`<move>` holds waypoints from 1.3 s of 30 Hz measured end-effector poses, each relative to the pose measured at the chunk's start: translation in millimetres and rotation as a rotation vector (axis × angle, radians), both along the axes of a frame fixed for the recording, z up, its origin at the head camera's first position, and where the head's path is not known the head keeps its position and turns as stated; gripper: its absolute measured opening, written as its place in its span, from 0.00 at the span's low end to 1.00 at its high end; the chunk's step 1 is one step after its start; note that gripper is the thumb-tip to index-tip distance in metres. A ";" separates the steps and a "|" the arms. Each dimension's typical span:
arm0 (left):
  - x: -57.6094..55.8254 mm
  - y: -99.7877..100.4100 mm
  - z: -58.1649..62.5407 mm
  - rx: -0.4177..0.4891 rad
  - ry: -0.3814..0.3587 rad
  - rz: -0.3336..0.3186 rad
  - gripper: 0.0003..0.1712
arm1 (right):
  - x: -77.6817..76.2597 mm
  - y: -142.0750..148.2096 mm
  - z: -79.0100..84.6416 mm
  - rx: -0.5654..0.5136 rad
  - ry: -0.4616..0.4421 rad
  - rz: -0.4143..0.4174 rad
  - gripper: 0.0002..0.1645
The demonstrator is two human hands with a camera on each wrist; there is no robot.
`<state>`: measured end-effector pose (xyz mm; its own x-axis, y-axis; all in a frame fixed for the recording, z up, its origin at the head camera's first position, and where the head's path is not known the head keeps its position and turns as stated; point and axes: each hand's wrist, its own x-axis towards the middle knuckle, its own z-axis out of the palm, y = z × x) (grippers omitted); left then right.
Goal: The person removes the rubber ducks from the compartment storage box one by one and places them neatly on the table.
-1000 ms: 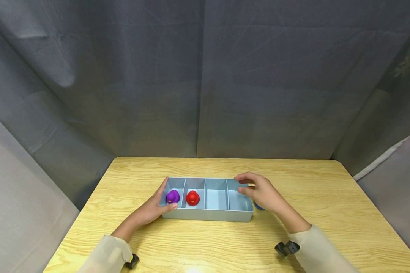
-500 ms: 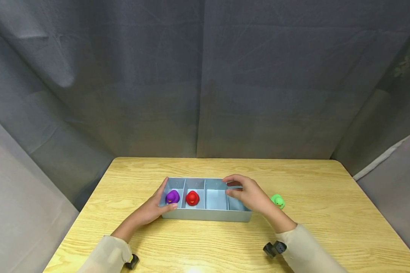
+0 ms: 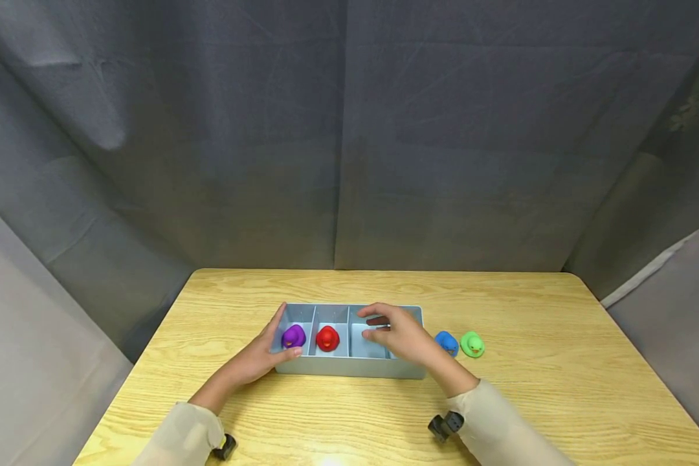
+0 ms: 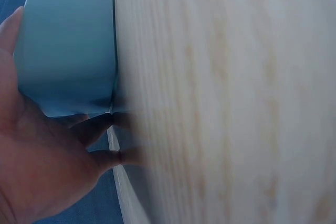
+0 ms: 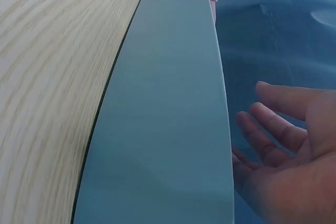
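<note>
The box (image 3: 349,367) lies on the table (image 3: 338,421) with its long side toward you. Its smooth, thin walls suggest stiff, light plastic that could slide easily on the wood. Your left hand (image 3: 263,355) holds its left end, thumb over the near rim and fingers along the end wall, a sound place to steady it. Your right hand (image 3: 404,333) holds nothing; it is over the two right-hand compartments, thumb and forefinger moderately apart. You cannot tell how deep the fingertips reach.

The purple duck (image 3: 294,336) sits in the leftmost compartment, the red duck (image 3: 327,338) in the next. The blue duck (image 3: 446,343) is on the table just beside the box's right end, with the green duck (image 3: 472,344) close to its right. All four look like soft, hollow rubber: probably light, squeezable and hard to break. Pinch one across the sides of its broad body; the small rounded head likely gives you a poorer hold.
</note>
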<state>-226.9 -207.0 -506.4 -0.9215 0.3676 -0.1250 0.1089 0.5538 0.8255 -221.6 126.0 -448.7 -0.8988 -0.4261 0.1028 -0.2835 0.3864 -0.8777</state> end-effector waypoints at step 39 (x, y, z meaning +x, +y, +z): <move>-0.9 -1.7 0.1 0.022 -0.009 -0.004 0.61 | -15.2 -68.0 -22.5 0.154 0.011 0.010 0.30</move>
